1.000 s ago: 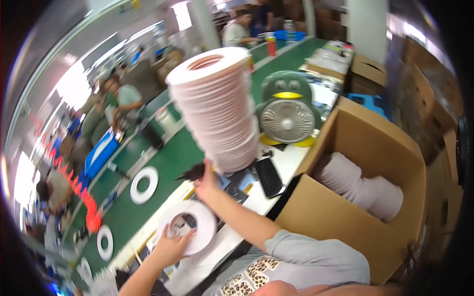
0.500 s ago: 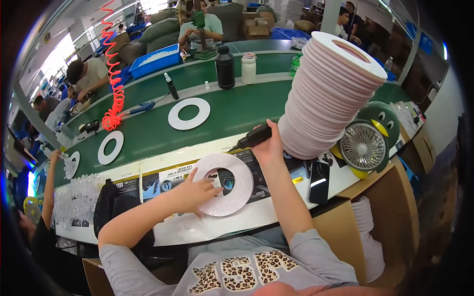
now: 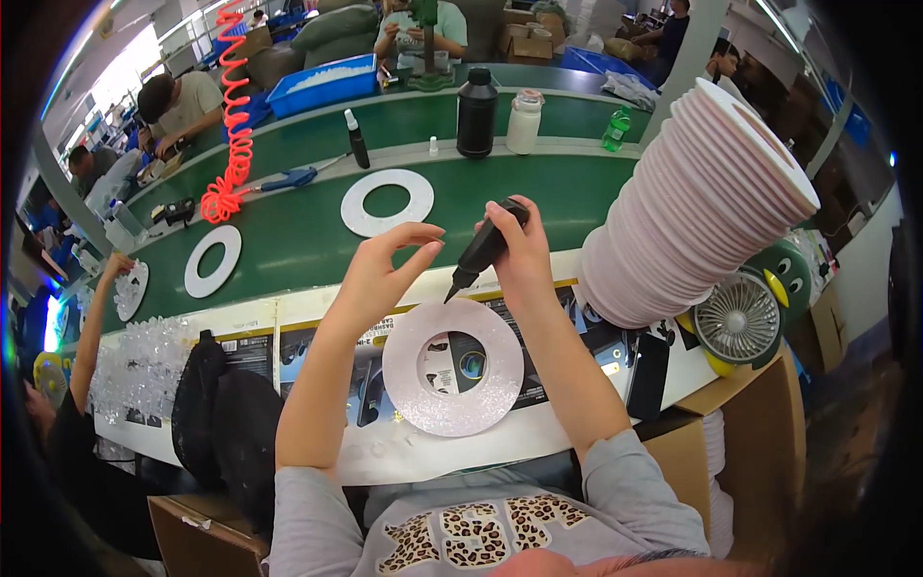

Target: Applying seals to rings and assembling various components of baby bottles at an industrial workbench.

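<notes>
While a pale, flat ring [image 3: 409, 385] lies on the white table [image 3: 375, 466] just in front of the person, the right hand [image 3: 524, 255] wraps around a small black bottle [image 3: 484, 248] and points its narrow tip down at the ring's far edge; whether tip and ring touch cannot be told. The left hand [image 3: 375, 274] is empty, thumb and fingers parted, near the ring's far left side. Good handling here would probably mean a light, even squeeze, the tip close to the surface, and the free hand steadying the ring against sliding. The ring's face looks speckled and slightly glittery; its round hole shows printed card [image 3: 440, 370] beneath. To the right, similar rings form a tall, leaning stack [image 3: 692, 212], ridged along its side, near a glossy black phone [image 3: 650, 375] and a green fan [image 3: 735, 317] with a round grille. Farther off, more rings [image 3: 352, 204] rest on a smooth green belt [image 3: 298, 260]. Beyond stand a tall black bottle [image 3: 476, 120] and a whitish jar [image 3: 524, 123].
</notes>
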`<state>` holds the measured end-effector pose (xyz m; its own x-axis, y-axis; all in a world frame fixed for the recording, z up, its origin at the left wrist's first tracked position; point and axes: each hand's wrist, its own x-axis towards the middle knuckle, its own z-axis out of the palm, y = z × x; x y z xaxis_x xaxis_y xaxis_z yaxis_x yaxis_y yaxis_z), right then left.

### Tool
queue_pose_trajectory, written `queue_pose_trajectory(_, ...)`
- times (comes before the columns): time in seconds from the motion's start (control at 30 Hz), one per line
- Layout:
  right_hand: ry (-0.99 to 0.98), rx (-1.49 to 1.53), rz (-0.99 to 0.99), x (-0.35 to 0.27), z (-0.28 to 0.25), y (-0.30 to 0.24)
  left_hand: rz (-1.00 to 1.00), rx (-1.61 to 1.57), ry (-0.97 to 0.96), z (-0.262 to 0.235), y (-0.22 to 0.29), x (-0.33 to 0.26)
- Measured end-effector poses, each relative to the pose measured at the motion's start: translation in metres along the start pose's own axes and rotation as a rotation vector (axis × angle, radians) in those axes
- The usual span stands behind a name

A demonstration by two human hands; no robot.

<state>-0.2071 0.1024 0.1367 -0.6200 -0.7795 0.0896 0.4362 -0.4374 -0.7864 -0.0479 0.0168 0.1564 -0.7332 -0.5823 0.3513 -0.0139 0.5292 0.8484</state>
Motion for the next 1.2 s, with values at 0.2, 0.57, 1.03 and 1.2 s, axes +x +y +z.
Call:
queue_pose_trajectory(0.2,-0.157,-0.264,-0.140,-0.006,0.010,0.013,0.027,0.134,-0.005,0.013,-0.009,-0.004)
queue_pose_trajectory(0.57,-0.330,-0.374,-0.160,-0.010,0.006,0.023,0.091,0.201,0.124,0.018,-0.021,-0.006)
queue_pose_trajectory(1.03,-0.375,-0.541,0.006,0.000,-0.004,0.020,-0.090,0.110,0.013,0.010,-0.032,-0.004)
queue_pose_trajectory(1.2,-0.362,-0.561,-0.008,0.001,-0.006,0.025,-0.122,0.113,0.002,0.011,-0.035,-0.003)
